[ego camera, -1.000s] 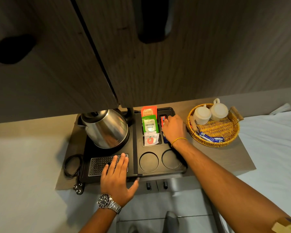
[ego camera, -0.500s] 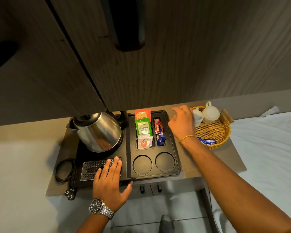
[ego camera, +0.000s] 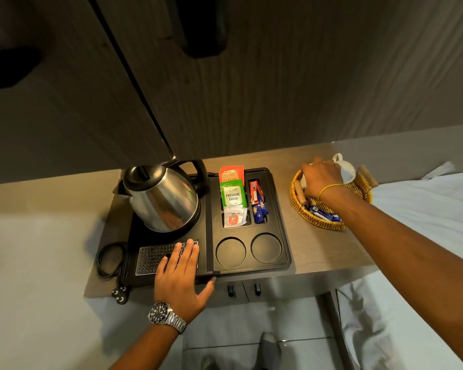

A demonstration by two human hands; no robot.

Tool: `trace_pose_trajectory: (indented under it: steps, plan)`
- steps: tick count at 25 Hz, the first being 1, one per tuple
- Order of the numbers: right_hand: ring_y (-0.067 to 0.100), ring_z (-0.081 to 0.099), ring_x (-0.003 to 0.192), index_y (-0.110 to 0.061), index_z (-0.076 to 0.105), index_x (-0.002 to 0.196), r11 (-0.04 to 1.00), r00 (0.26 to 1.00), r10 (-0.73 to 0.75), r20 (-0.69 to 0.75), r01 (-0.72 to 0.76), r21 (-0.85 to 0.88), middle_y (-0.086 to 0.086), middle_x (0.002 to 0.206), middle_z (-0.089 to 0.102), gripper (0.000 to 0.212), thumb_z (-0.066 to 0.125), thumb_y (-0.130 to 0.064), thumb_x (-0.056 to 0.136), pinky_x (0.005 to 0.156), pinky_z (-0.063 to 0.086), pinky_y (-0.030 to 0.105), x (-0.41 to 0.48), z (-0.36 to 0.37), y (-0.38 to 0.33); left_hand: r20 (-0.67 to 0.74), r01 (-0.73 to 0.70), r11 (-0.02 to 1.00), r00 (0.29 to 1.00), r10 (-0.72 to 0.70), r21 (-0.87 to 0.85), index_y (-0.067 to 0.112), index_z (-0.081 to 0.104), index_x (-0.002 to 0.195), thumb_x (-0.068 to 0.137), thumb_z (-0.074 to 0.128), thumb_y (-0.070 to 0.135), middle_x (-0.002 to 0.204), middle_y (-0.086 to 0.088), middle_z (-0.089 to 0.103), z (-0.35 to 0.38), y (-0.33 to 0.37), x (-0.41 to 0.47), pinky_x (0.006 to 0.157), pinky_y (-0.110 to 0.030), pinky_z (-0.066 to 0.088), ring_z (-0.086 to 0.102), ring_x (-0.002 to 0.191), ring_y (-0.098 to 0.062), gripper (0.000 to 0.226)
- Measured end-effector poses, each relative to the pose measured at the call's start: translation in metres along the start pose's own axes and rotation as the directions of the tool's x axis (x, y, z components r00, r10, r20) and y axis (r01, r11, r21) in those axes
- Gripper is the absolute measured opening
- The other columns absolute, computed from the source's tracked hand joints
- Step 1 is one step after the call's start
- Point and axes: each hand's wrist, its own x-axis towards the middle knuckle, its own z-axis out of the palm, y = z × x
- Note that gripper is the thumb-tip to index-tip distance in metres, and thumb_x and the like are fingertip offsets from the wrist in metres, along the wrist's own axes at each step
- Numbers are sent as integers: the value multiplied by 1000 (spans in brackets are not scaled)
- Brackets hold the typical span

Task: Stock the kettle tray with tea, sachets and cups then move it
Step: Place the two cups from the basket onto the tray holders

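Observation:
The black kettle tray (ego camera: 277,209) lies on a wooden shelf with a steel kettle (ego camera: 163,201) on its left half. Its slots hold orange (ego camera: 231,173) and green (ego camera: 232,195) tea bags, a white apple sachet (ego camera: 234,218), and red (ego camera: 255,192) and blue (ego camera: 259,212) sachets. Two round cup recesses (ego camera: 230,252) are empty. My left hand (ego camera: 179,273) rests flat on the drip grate, fingers apart. My right hand (ego camera: 321,180) is in the wicker basket (ego camera: 318,222), curled over one white cup, which is mostly hidden. A second white cup (ego camera: 345,169) stands beside it.
Blue sachets (ego camera: 325,214) lie in the basket's front. The kettle cord (ego camera: 110,259) and plug (ego camera: 120,293) hang off the shelf's left front. Wooden cabinet doors (ego camera: 251,89) loom close above. White bedding (ego camera: 425,209) lies to the right.
My right hand left the tray's sachet slot and moved right into the basket, closing over a cup. My left hand stayed on the grate.

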Motion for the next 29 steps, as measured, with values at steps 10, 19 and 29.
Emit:
trace_pose_trajectory:
  steps: [10, 19, 29]
  plan:
    - [39, 42, 109, -27, 60, 123, 921, 902, -112, -417, 251, 296, 9, 127, 42, 65, 81, -13, 63, 82, 50, 49, -89, -36, -46, -21, 13, 1000, 1000, -13, -17, 20, 42, 157, 80, 61, 69, 164, -2, 44, 0, 3, -1, 114, -55, 41, 39, 153, -25, 93]
    - [29, 30, 130, -28, 52, 137, 707, 791, -594, -150, 601, 372, 4, 141, 34, 76, 82, -12, 69, 109, 46, 42, -156, 21, -159, 11, 26, 999, 1000, -25, -47, 21, 40, 158, 79, 60, 69, 166, -1, 41, -5, 4, -2, 117, -53, 37, 38, 154, -25, 95]
    - [31, 33, 130, -30, 51, 138, 710, 756, -633, -169, 653, 262, 6, 144, 36, 78, 84, -20, 68, 103, 50, 44, -159, 40, -162, 23, 24, 998, 999, -22, -61, 20, 44, 157, 78, 61, 68, 165, -2, 44, -7, 3, -4, 115, -54, 40, 40, 153, -26, 94]
